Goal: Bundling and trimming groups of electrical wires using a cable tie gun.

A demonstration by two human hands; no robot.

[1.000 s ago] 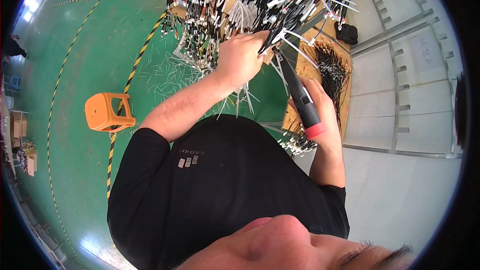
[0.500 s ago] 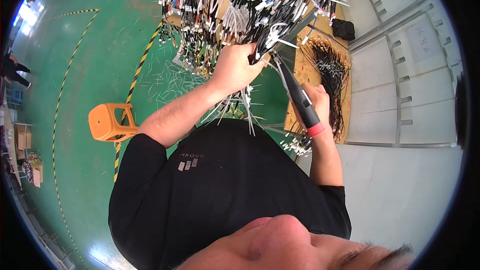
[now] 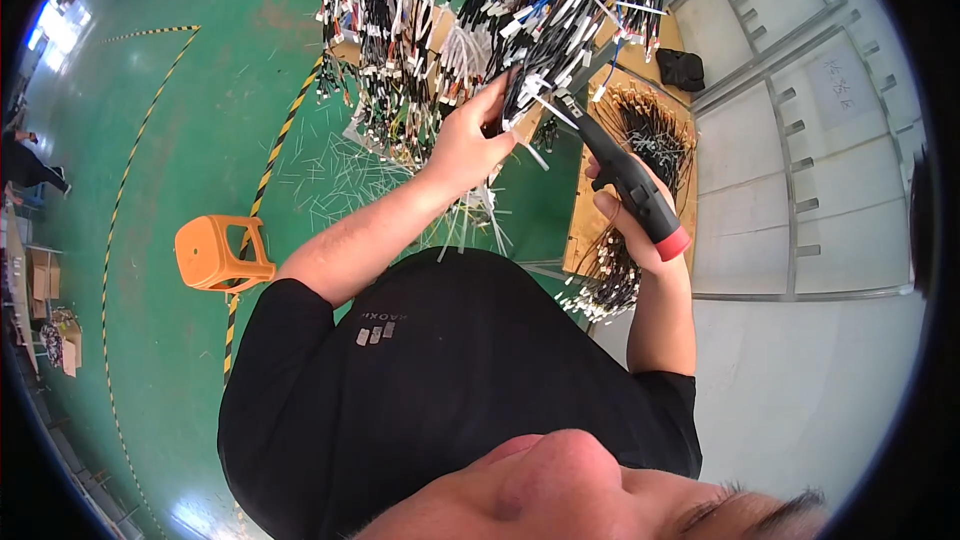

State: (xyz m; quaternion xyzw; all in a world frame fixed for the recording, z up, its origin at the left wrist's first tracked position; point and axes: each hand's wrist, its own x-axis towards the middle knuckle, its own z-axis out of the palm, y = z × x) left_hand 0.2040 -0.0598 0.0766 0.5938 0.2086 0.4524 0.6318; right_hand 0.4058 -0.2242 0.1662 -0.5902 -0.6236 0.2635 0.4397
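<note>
My left hand (image 3: 468, 145) is wrapped round a bundle of black wires (image 3: 517, 100) with white connectors, part of a thick hanging mass of wire harnesses (image 3: 400, 30). White cable ties stick out of this mass at several places. In my right hand (image 3: 640, 225) is a black cable tie gun (image 3: 625, 178) with a red end cap. Its narrow metal nose points up and left, just right of the bundle and near a white cable tie (image 3: 556, 112). Whether nose and tie touch, I cannot tell. My right fingers are partly hidden behind the gun.
A wooden table (image 3: 582, 230) on the right bears black wire bundles (image 3: 655, 140) and a black pouch (image 3: 681, 70). White panels stand beyond it. On the green floor are an orange stool (image 3: 222, 252), scattered white tie offcuts (image 3: 340, 175) and striped tape. A person (image 3: 35, 165) is at far left.
The cable tie gun has turned in my right hand and its nose has drawn back right from the bundle. My left hand keeps its hold, its fingers slightly shifted.
</note>
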